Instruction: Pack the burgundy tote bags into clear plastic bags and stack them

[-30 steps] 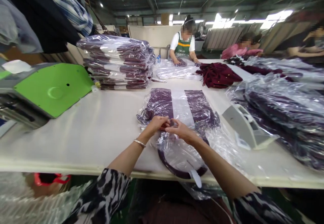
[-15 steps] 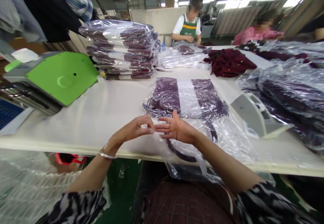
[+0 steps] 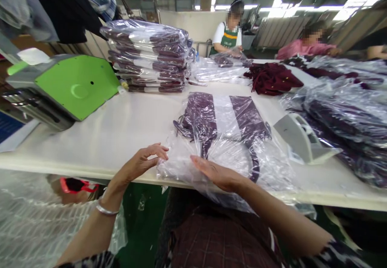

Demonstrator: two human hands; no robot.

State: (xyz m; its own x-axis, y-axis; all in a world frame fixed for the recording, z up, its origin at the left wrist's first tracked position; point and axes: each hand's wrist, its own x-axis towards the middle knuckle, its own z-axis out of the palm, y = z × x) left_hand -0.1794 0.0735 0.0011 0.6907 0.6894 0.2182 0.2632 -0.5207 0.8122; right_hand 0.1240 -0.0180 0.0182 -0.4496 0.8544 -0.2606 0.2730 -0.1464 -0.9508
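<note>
In front of me a clear plastic bag lies on the table, its loose end reaching the front edge. Inside it is a folded dark purple garment with a white band across its middle and a dark strap curving toward me. My left hand has the left corner of the bag's loose end between thumb and fingertips. Flat on the loose plastic rests my right hand, its fingers stretched out and pointing left.
At the back left stand a stack of bagged garments and a green-sided machine. A grey-white dispenser sits to the right beside a pile of bagged garments. Dark red fabric lies farther back. Co-workers are across the table.
My hands, close together before, have moved apart. The left went left with the bag's corner, spreading the loose plastic; the right came down onto it. The strap now lies farther up.
</note>
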